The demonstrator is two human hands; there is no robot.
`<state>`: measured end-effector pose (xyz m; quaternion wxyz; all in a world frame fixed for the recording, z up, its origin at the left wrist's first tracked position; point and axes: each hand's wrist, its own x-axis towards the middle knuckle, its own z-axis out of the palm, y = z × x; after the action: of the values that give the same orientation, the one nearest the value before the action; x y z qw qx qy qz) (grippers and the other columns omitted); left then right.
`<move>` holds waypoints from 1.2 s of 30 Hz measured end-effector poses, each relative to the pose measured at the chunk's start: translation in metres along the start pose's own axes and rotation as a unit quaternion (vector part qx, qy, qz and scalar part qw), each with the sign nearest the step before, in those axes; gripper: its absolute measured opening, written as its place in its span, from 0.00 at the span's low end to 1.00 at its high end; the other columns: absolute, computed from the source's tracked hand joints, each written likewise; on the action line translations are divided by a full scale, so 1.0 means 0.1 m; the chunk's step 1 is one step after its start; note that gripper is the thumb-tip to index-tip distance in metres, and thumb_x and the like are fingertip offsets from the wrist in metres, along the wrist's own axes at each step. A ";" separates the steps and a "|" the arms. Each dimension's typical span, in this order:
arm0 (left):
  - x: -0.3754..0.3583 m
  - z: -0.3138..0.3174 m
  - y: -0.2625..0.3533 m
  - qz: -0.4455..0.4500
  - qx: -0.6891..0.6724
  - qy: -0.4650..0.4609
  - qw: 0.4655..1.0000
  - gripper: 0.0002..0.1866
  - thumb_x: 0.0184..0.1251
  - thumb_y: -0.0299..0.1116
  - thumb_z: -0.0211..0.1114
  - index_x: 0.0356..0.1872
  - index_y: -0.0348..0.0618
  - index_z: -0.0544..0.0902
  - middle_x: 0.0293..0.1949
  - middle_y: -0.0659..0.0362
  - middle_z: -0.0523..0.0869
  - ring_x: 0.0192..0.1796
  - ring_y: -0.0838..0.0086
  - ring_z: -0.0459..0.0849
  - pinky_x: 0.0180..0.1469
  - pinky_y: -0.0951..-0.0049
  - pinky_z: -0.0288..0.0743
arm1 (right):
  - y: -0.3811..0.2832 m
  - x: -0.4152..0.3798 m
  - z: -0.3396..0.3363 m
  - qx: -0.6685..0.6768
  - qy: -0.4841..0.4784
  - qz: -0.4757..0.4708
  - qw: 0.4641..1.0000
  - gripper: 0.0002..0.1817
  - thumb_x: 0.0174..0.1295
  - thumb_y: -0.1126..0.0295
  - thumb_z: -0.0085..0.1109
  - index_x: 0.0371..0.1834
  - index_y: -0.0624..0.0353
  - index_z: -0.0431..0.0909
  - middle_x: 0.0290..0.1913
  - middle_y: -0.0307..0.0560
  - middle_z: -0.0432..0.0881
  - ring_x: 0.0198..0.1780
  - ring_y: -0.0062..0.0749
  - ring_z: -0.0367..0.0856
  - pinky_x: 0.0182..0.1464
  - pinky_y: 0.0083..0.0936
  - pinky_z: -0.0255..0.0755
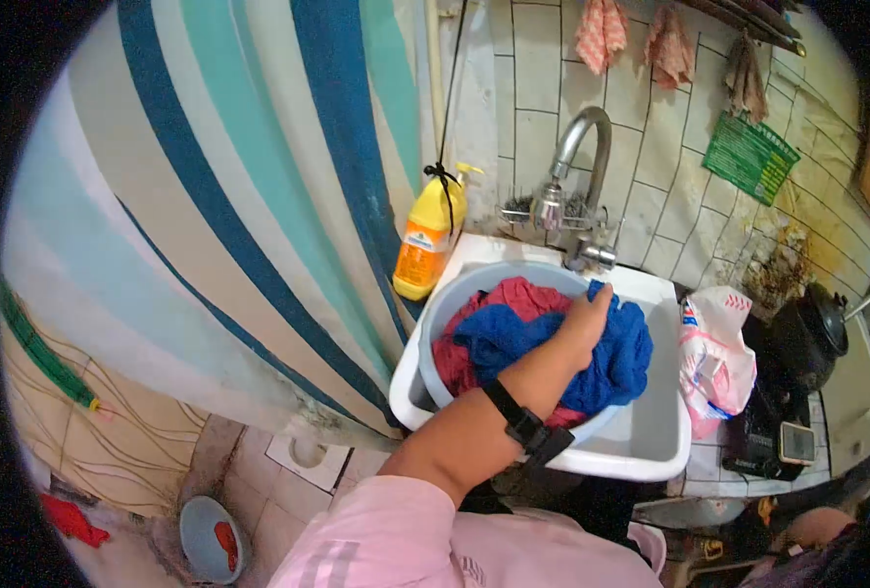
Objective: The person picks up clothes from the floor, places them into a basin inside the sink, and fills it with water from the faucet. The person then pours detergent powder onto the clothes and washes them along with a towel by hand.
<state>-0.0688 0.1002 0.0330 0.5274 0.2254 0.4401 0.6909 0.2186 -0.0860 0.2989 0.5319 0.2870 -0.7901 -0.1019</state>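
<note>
My left hand [584, 325] reaches over a light blue basin [442, 311] with its fingers closed on a wet-looking blue cloth [623, 355]. Part of the blue cloth pokes up beside my thumb, and the rest spreads to both sides of my wrist. Under and around it lies a dark red cloth [523, 296], heaped in the basin. The basin sits tilted in a white sink [672, 431], below a metal faucet [592, 147]. A black strap with a small device [528, 429] circles my left forearm. I do not see my right hand.
A yellow pump bottle [425, 240] hangs by a black cord at the sink's left corner, beside a striped curtain [249, 176]. To the right are a plastic bag [717, 348] and a black pot [809, 338]. On the floor stands another basin [200, 524].
</note>
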 end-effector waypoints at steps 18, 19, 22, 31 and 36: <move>0.04 -0.06 0.03 -0.028 -0.003 -0.014 1.000 0.28 0.68 0.50 0.51 0.59 0.37 0.69 0.54 0.49 0.77 0.53 0.62 0.78 0.56 0.59 0.71 | 0.88 -2.85 0.01 -0.225 -0.242 0.594 0.733 0.05 0.49 0.72 0.62 0.28 0.62 0.82 0.32 0.52 0.82 0.36 0.45 0.80 0.42 0.36 0.73; 0.12 -0.09 0.00 -0.029 0.004 -0.013 1.000 0.29 0.68 0.50 0.51 0.60 0.37 0.68 0.56 0.49 0.76 0.55 0.62 0.77 0.57 0.58 0.70 | 0.91 -3.10 -0.01 -0.246 -0.226 0.596 0.730 0.06 0.47 0.72 0.63 0.28 0.61 0.83 0.32 0.52 0.82 0.37 0.46 0.79 0.42 0.37 0.73; 0.22 -0.15 -0.06 -0.051 -0.001 -0.008 0.999 0.30 0.67 0.51 0.51 0.62 0.37 0.67 0.59 0.48 0.73 0.58 0.61 0.74 0.59 0.58 0.68 | 0.94 -3.33 -0.02 -0.305 -0.271 0.559 0.722 0.06 0.44 0.71 0.65 0.27 0.58 0.84 0.31 0.52 0.82 0.38 0.46 0.79 0.43 0.38 0.73; -0.03 0.00 0.11 -0.039 -0.008 0.020 0.999 0.27 0.70 0.51 0.49 0.57 0.39 0.71 0.56 0.50 0.76 0.54 0.62 0.77 0.57 0.61 0.70 | 1.26 -3.72 0.40 -0.197 -0.449 0.673 0.554 0.11 0.53 0.63 0.61 0.29 0.60 0.84 0.30 0.55 0.83 0.31 0.50 0.81 0.37 0.39 0.75; 0.10 -0.06 0.06 0.077 -0.062 0.051 0.994 0.25 0.74 0.50 0.44 0.57 0.39 0.68 0.52 0.50 0.77 0.52 0.61 0.80 0.54 0.60 0.74 | 1.37 -3.65 0.42 0.022 -0.435 0.734 0.521 0.10 0.57 0.67 0.56 0.36 0.60 0.83 0.35 0.51 0.85 0.36 0.41 0.83 0.42 0.34 0.75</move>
<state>-0.0800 0.1066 0.0333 0.4628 0.1897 0.4042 0.7658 0.2319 0.2248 0.0597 0.0019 -0.4636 -0.8557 0.2300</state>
